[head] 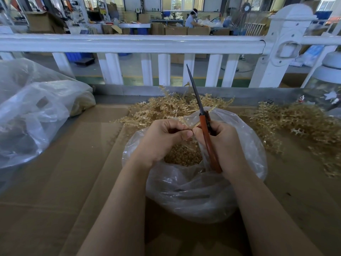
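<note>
In the middle of the frame the left hand [162, 139] is curled tight, its thumb and fingers pinching a thin amber plastic strip [186, 122] just above the mouth of the clear bag [193, 191]. The right hand [225, 145], just beside it, wraps round the orange-handled scissors [204, 128] — blades together, pointing up the frame. Small amber bits [182, 156] lie inside the bag; heaps of amber sprues [171, 108] sit behind it on the cardboard [83, 163] — centre and right.
</note>
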Demonstrator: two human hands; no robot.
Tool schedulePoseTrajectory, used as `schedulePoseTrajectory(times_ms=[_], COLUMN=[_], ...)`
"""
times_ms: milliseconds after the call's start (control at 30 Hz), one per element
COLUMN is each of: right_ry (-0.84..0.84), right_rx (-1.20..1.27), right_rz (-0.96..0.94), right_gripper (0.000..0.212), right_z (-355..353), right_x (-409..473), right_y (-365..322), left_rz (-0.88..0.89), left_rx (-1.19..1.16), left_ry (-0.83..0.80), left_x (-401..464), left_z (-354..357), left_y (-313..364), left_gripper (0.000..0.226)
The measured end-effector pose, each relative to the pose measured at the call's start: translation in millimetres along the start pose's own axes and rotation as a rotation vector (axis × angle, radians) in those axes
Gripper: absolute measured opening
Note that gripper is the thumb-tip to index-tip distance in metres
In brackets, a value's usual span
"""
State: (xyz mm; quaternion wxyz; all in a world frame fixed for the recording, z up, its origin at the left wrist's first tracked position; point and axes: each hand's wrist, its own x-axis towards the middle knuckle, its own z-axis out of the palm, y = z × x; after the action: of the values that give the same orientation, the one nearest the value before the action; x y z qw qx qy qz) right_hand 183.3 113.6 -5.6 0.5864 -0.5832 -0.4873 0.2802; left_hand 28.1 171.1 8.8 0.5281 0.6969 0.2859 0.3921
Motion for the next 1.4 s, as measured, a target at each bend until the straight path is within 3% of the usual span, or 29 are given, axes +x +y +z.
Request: schedulePoseTrajectory(times_ms=[67,167,267,467,800,1033,1400], right_ry=[0.012,0.024,0.043,-0.004,-0.085,-0.198,-0.275], right_rx=[-0.014,-0.048,-0.074,-0.069,-0.049,0.016,0.156], right_rz=[-0.004,-0.009,-0.016,-0.029,-0.039,-0.061,-0.04], right_gripper=[0.009,0.01,0.011,0.011,0.016,0.018,0.025], right_z=[-0.4,0.2,1.2,2.1,2.6,-0.2,-0.1], right_x=[0.4,0.1,-0.1,-1.9,-1.1,-5.4,-5.2], right_y=[-1.0,-1.9,-1.8,-3.6,-4.0,-7.6,-7.1], left_rz=[-0.014,-0.048,-0.042,-0.049,-0.037,-0.057,-0.036], left_rx=[0.017,-0.01,-0.011,0.005,0.06,-0.028,-0.073], left_ry=[-0.003,0.014,0.07,0.155,-0.014,-0.082,-0.17], left_x=[-0.5,-0.4,0.1,-0.8,0.5,-3.2,-4.7], left_z=[0.4,1.5,3.3,4.3,1.6,0.9,-2.4], left_y=[-1.2,-2.0,0.6,1.3,0.4,2.8,1.0], left_gripper=[0.005,0.019,0.007,0.01,0.012,0.024,0.021])
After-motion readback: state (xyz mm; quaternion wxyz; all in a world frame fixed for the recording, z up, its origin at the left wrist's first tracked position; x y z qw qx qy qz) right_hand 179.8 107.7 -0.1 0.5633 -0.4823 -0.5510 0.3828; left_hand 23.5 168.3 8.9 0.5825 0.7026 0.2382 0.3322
